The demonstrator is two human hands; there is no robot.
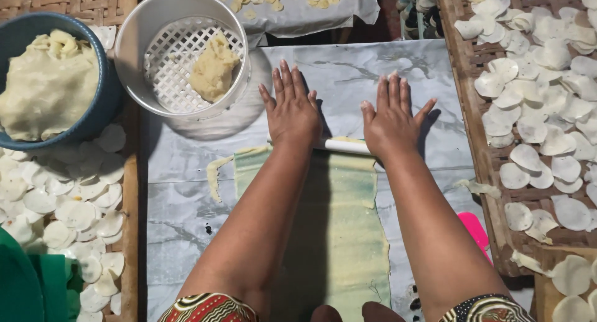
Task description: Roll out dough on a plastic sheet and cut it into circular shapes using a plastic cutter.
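Observation:
My left hand (291, 107) and my right hand (393, 115) lie flat, fingers spread, pressing down on a thin white rolling pin (342, 146). Only the stretch of pin between the hands shows. The pin sits at the far end of a long, thin sheet of pale yellow dough (336, 235) that runs back toward me. The dough lies on a grey marbled mat (180, 210).
A white round sieve tub (135, 45) holds a lump of dough (214, 67). A blue bowl (106, 101) is heaped with dough. Thin round dough discs cover woven trays at the left (68, 197) and the right (541, 110). A pink tool (474, 230) lies beside my right forearm.

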